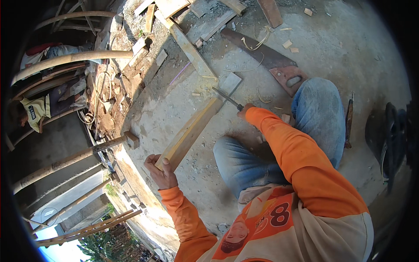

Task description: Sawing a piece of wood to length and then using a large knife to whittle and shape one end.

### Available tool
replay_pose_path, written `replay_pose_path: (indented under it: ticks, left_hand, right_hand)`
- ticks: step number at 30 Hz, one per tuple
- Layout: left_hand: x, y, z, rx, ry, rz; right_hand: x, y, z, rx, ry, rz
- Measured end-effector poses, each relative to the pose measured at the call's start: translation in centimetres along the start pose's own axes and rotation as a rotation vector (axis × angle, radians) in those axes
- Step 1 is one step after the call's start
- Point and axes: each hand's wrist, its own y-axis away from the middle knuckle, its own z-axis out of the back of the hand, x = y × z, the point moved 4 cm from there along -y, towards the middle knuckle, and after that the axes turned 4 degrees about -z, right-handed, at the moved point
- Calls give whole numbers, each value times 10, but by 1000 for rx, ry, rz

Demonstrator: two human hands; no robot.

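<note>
My left hand (162, 171) grips the lower left end of a squared wooden beam (190, 134), its thumb over the top face. The beam slants away across the concrete to the upper right. My right hand (246, 110) is closed round the dark handle of a slim hand tool (227, 97) with a straight metal blade; whether it is a file or a chisel I cannot tell. Its blade lies across the beam's far end, beside a grey flat piece (231, 83). Yellowish sawdust surrounds that end. Close by, a long plank (192, 53) almost reaches the grey piece.
A handsaw (262, 54) with a reddish handle lies beyond my bent knees (321, 109). On the right, a narrow wood-handled tool (348, 122) rests on the floor. A hammer-shaped wooden piece (131, 139) lies left. Offcuts and rubble cover the far side; another person (41, 111) is at far left.
</note>
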Motion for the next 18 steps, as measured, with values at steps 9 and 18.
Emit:
replay_pose_path:
  ticks: [9,18]
  left_hand:
    - [48,-10,1,-125,122,137]
    - [0,-12,-5,-201,32,-71]
  right_hand:
    - [1,5,-8,-136,51,38]
    - [6,5,-10,-146,80,82]
